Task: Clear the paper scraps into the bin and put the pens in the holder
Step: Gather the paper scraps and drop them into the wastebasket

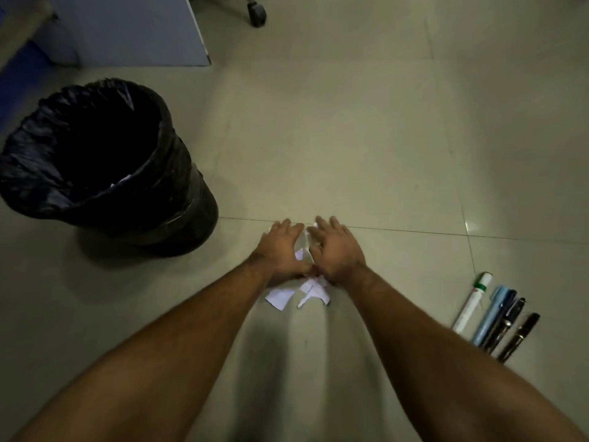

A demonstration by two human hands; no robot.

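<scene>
White paper scraps (pixel 298 295) lie on the tiled floor in front of me. My left hand (pixel 282 250) and my right hand (pixel 334 248) rest on the pile side by side, fingers stretched forward, thumbs nearly touching, with scraps showing between and below them. Part of the pile is hidden under the palms. A black bin (pixel 105 161) lined with a black bag stands to the left, with a little white paper inside. Several pens (pixel 497 317) lie in a row on the floor at the right: a white marker, a light blue pen and dark pens. No holder is in view.
A grey cabinet or desk panel (pixel 127 27) stands at the top left, with a chair castor (pixel 256 11) beside it. A blue object (pixel 19 68) sits at the far left edge. Pale floor tiles (pixel 350 138) stretch ahead.
</scene>
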